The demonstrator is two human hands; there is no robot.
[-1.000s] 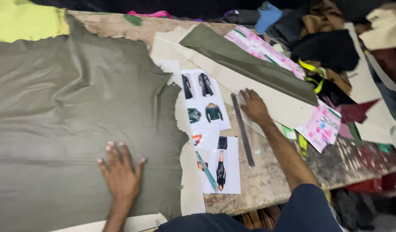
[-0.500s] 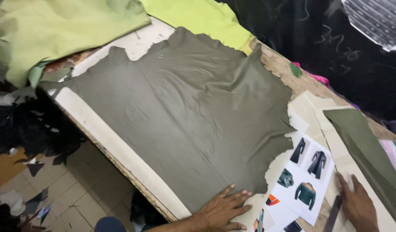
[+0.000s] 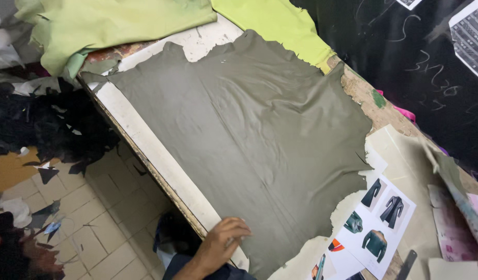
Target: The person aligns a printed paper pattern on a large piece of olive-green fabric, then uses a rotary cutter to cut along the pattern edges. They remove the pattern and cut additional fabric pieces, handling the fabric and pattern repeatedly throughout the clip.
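Observation:
A large olive-green leather hide (image 3: 249, 129) lies spread flat over a worn white work table (image 3: 145, 140). My left hand (image 3: 223, 239) rests at the hide's near edge by the table's front rim, fingers curled on the material. My right hand is out of the picture. A white sheet with printed pictures of jackets and tops (image 3: 376, 223) lies to the right of the hide. A dark metal ruler (image 3: 407, 264) pokes in at the bottom right.
Lime-green hides (image 3: 120, 26) are piled at the table's far end. A black wall with chalk marks (image 3: 420, 57) runs along the right. Black scraps (image 3: 47, 129) litter the tiled floor (image 3: 94, 233) on the left. Paper patterns (image 3: 405, 155) lie at right.
The view has swung left and tilted toward the table's far end. My left hand has shifted to the hide's near edge and curled. My right hand has left the picture.

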